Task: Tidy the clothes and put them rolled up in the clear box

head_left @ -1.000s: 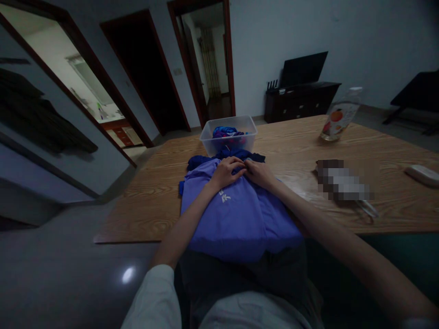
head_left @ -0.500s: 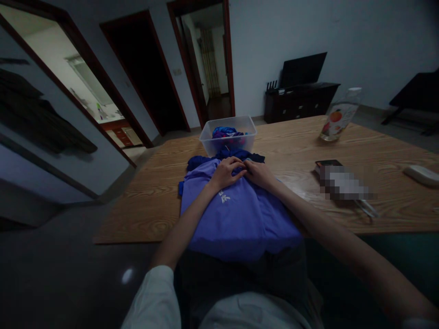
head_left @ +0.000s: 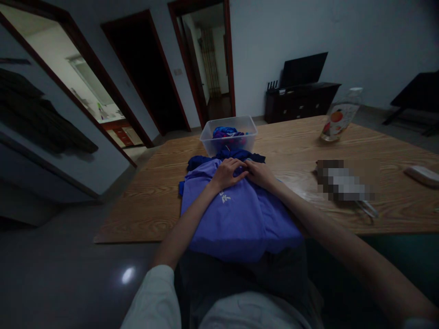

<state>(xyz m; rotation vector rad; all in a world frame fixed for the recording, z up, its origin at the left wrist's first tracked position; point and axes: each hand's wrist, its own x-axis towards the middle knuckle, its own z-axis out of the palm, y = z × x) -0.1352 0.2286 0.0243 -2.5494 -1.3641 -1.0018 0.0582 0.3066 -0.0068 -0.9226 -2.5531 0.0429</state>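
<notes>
A purple shirt (head_left: 236,224) with small white lettering lies spread over the table's near edge, its lower end hanging toward my lap. At its upper end, my left hand (head_left: 227,174) has its fingers bent over the cloth, the thumb curving in below them. My right hand (head_left: 259,173) meets it from the other side, fingers closed at the shirt's neck. The fingertips of both hands almost touch, and what lies right under them is partly hidden. Dark blue clothing (head_left: 202,162) sticks out beyond the shirt, just past my hands.
Behind the clothes stands a clear plastic bin (head_left: 210,142) with blue and purple cloth inside. To the right on the wooden table (head_left: 137,214) are a bottle (head_left: 338,121), a blurred-out item (head_left: 343,183) and a white object (head_left: 422,175). A television (head_left: 304,70) stands by the far wall.
Almost nothing differs. My left hand's fingers and thumb have shifted very slightly at the shirt's neck; the shirt and bin stay where they were.
</notes>
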